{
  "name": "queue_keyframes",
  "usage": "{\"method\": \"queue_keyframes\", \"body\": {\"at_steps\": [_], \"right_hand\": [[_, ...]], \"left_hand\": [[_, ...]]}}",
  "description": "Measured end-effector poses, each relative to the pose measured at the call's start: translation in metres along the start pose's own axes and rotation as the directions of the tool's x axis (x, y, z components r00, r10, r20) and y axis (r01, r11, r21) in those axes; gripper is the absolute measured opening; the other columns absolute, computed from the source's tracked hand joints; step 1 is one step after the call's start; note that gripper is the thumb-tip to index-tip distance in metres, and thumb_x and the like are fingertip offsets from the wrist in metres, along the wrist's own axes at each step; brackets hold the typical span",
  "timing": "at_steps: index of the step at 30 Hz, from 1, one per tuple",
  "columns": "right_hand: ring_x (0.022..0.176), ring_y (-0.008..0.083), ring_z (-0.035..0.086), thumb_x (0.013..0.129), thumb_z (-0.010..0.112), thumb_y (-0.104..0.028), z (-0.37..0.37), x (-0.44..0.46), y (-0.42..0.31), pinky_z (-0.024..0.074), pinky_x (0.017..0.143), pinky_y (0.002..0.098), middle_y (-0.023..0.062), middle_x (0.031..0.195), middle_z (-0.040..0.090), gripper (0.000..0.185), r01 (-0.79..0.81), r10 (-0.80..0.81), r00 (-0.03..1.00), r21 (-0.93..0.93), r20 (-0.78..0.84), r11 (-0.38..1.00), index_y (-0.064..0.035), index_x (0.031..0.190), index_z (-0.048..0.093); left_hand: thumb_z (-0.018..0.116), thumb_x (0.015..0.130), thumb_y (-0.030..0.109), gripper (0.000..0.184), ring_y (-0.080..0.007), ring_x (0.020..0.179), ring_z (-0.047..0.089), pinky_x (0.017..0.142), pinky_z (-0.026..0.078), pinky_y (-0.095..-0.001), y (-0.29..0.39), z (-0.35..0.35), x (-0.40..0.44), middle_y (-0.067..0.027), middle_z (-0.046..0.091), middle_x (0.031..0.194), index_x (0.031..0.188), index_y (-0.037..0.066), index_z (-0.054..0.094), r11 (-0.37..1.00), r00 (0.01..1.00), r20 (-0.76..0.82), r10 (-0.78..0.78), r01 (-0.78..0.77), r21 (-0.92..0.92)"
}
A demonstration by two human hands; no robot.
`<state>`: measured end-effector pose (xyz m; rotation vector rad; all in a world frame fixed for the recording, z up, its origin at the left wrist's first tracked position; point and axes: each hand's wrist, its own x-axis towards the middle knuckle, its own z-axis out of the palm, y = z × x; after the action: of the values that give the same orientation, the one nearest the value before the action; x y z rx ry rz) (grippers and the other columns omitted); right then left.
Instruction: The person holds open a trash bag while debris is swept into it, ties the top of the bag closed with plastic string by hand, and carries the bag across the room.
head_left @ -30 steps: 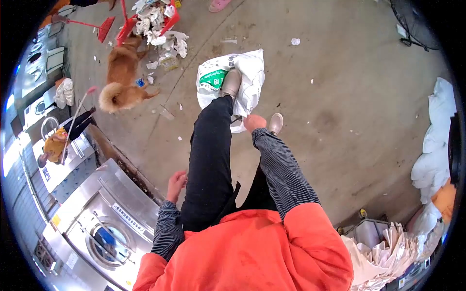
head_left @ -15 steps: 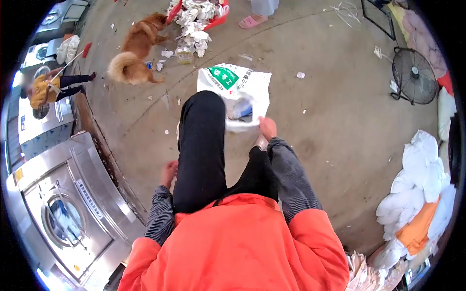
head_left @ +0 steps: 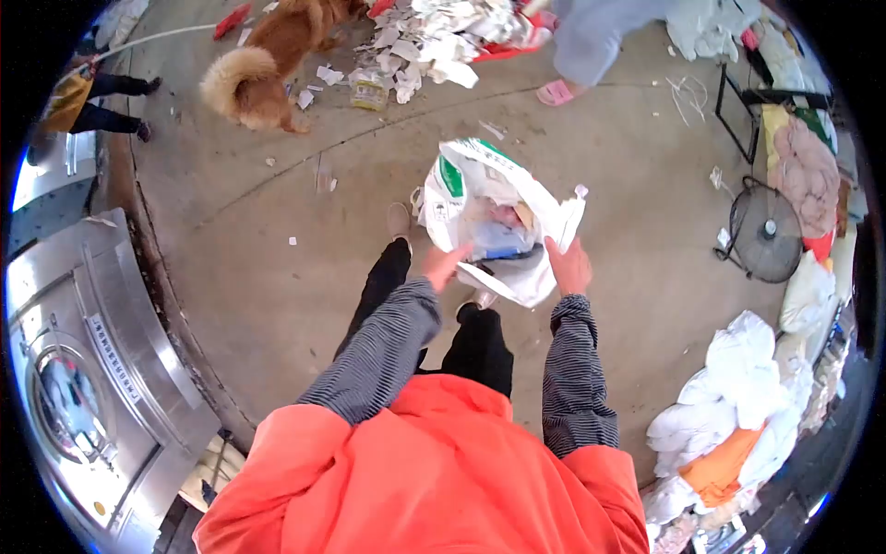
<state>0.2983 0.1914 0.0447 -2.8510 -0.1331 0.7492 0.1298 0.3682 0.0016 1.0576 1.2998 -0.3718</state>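
In front of my legs a white woven sack [head_left: 538, 282] with green print hangs with its mouth spread wide. Inside it lie crumpled clear plastic and some blue and pinkish rubbish [head_left: 503, 226]. My left hand [head_left: 445, 265] is closed on the near left part of the rim, its fingertips partly hidden. On the right side of the mouth, my right hand [head_left: 569, 268] grips the rim with the thumb over the edge.
A brown dog [head_left: 268, 60] stands beside scattered white scraps [head_left: 443, 46]. Near them are a person's pink slipper [head_left: 556, 92] and another person at far left. A black fan [head_left: 766, 231] and white bedding [head_left: 729, 379] lie right; a steel washing machine [head_left: 129, 360] stands left.
My left hand has come from beside my leg to the sack's rim. The sack has moved right and its mouth is wider. The view has shifted, and the person at upper right has moved.
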Motion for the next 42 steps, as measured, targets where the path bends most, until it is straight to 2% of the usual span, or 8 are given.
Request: {"method": "queue_keyframes", "body": {"at_steps": [5,13,17,19,28,33,38,42], "right_hand": [[0.094,0.0372,0.054,0.082,0.043,-0.050,0.009,0.028,-0.027,0.0401,0.081,0.0415,0.0270,0.098,0.057,0.061,-0.245,0.242,0.969,0.198,0.042,0.949,0.0060,0.100,0.057],[0.085,0.0176,0.056,0.083,0.051,-0.034,-0.001,0.033,-0.096,0.0460,0.070,0.0304,0.0075,0.096,0.058,0.043,-0.247,0.211,0.961,0.893,0.178,0.376,0.0024,0.106,0.051],[0.076,0.0165,0.058,0.081,0.051,-0.033,0.005,0.031,-0.094,0.0482,0.061,0.0311,0.0044,0.090,0.059,0.037,-0.383,0.220,0.914,0.903,0.341,0.193,-0.0043,0.104,0.053],[0.049,0.0083,0.044,0.081,0.052,-0.033,0.024,0.043,-0.089,0.0420,0.048,0.0272,-0.0030,0.059,0.047,0.023,-0.485,0.184,0.874,0.829,0.450,0.277,-0.0105,0.081,0.053],[0.043,0.0080,0.036,0.082,0.052,-0.028,-0.008,0.078,-0.123,0.0384,0.046,0.0269,-0.0020,0.058,0.045,0.020,-0.320,0.169,0.932,0.947,0.321,-0.037,-0.0079,0.081,0.051],[0.043,0.0092,0.037,0.084,0.045,-0.035,-0.014,0.120,-0.121,0.0369,0.045,0.0271,-0.0011,0.057,0.046,0.026,-0.438,0.084,0.899,0.885,0.430,0.156,-0.0095,0.078,0.050],[0.039,0.0089,0.033,0.083,0.039,-0.041,-0.013,0.136,-0.112,0.0352,0.043,0.0280,-0.0014,0.053,0.043,0.033,-0.550,0.115,0.831,0.775,0.544,0.312,-0.0103,0.073,0.047],[0.039,0.0085,0.030,0.083,0.040,-0.039,-0.013,0.120,-0.110,0.0360,0.044,0.0284,-0.0028,0.051,0.036,0.031,-0.523,0.116,0.848,0.780,0.517,0.344,-0.0111,0.070,0.044]], "left_hand": [[0.053,0.081,0.033,0.040,-0.0249,0.063,0.061,0.057,0.045,-0.0348,0.003,-0.043,0.029,-0.0146,0.061,0.066,0.080,-0.006,0.061,0.969,0.983,-0.139,0.117,-0.083,0.232],[0.053,0.084,0.023,0.030,-0.0120,0.077,0.053,0.066,0.041,-0.0280,0.094,-0.132,0.038,-0.0055,0.059,0.087,0.091,-0.007,0.057,0.822,0.942,-0.228,0.248,-0.329,-0.465],[0.055,0.083,0.024,0.028,-0.0137,0.066,0.055,0.060,0.042,-0.0316,0.143,-0.132,0.047,-0.0055,0.060,0.073,0.083,-0.004,0.059,0.831,0.830,-0.347,0.437,-0.520,-0.197],[0.057,0.080,0.028,0.034,-0.0143,0.062,0.056,0.052,0.043,-0.0311,0.149,-0.146,0.087,-0.0085,0.060,0.072,0.077,-0.006,0.059,0.889,0.847,-0.356,0.395,-0.450,-0.084],[0.055,0.079,0.021,0.028,-0.0204,0.059,0.061,0.050,0.051,-0.0322,0.244,-0.158,0.093,-0.0123,0.059,0.072,0.080,-0.007,0.056,0.836,0.864,-0.220,0.453,-0.498,-0.232],[0.052,0.080,0.020,0.029,-0.0259,0.061,0.063,0.050,0.053,-0.0340,0.266,-0.147,0.135,-0.0175,0.060,0.078,0.085,-0.008,0.056,0.897,0.925,-0.104,0.364,-0.379,-0.229],[0.044,0.081,0.024,0.035,-0.0252,0.050,0.061,0.049,0.051,-0.0331,0.258,-0.153,0.137,-0.0185,0.060,0.063,0.073,-0.007,0.058,0.754,0.798,-0.114,0.592,-0.499,0.428],[0.043,0.082,0.023,0.033,-0.0239,0.046,0.059,0.048,0.050,-0.0331,0.262,-0.152,0.107,-0.0151,0.060,0.061,0.073,-0.005,0.058,0.825,0.866,-0.150,0.478,-0.383,0.417]]}}
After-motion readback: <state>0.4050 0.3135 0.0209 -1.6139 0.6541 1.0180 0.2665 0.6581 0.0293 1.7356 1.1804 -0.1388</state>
